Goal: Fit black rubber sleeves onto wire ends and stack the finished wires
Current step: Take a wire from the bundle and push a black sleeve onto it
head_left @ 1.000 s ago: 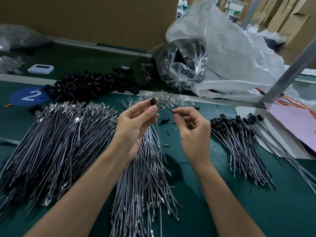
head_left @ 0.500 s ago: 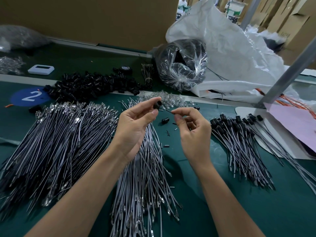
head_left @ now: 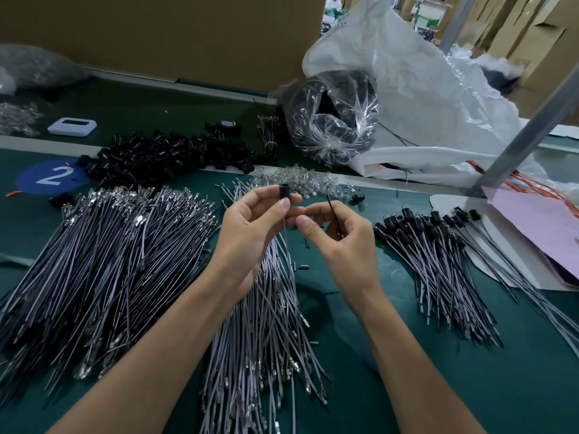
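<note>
My left hand [head_left: 250, 227] pinches a black rubber sleeve [head_left: 284, 192] between thumb and fingers, with a thin grey wire [head_left: 285, 233] hanging below it. My right hand [head_left: 338, 236] touches the left at the fingertips and holds a thin black wire piece [head_left: 332, 211] that sticks up. Under my hands lies a heap of bare grey wires [head_left: 269, 324]. A larger heap of grey wires [head_left: 103, 261] lies at left. Finished wires with black sleeves [head_left: 438, 255] are stacked at right. Loose black sleeves [head_left: 163, 158] are piled behind.
A clear bag of black parts [head_left: 329, 120] and a big white bag [head_left: 438, 98] stand at the back right. A blue disc marked 2 [head_left: 53, 177], a white device [head_left: 72, 126], clear small parts [head_left: 300, 180], pink paper [head_left: 539, 227] and a metal post [head_left: 532, 130] are around.
My hands have come together and their fingertips now touch. The sleeve has turned upright in my left hand, and the black wire piece in my right hand now points up.
</note>
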### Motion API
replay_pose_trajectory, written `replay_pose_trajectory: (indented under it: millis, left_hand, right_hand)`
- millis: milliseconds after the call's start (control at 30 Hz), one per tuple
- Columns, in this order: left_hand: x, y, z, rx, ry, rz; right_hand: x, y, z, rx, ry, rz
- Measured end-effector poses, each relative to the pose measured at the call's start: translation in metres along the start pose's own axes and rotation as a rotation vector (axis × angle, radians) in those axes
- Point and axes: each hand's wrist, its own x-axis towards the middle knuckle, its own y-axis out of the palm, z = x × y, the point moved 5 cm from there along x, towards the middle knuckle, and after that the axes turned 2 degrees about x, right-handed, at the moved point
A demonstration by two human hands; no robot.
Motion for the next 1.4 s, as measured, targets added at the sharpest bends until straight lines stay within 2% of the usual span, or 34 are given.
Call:
replay_pose_trajectory:
  millis: [133, 333, 467, 633, 867, 1100, 1400]
  left_hand:
    - [0.001, -0.002, 0.001, -0.068, -0.020, 0.001]
    - [0.000, -0.003, 0.000, 0.013, -0.029, -0.010]
    - [0.001, -0.005, -0.007, 0.028, -0.053, -0.004]
    - [0.002, -0.011, -0.011, 0.219, -0.076, 0.037]
    - [0.001, -0.007, -0.007, 0.256, -0.099, 0.078]
    - [0.002, -0.007, -0.005, 0.215, -0.103, 0.087]
    - [0.001, -0.005, 0.000, 0.234, -0.115, 0.105]
  right_hand:
    - [-0.001, 0.000, 0.000, 0.014, 0.007, -0.003]
    - [0.002, -0.006, -0.003, 0.026, 0.035, -0.105]
    - [0.001, -0.011, 0.006, -0.066, -0.095, -0.157]
    - [-0.004, -0.016, 0.017, -0.271, -0.250, -0.252]
    - [-0.005, -0.013, 0.020, -0.350, -0.279, -0.228]
    - [-0.005, -0.015, 0.019, -0.334, -0.263, -0.267]
    - [-0.004, -0.013, 0.019, -0.337, -0.281, -0.218]
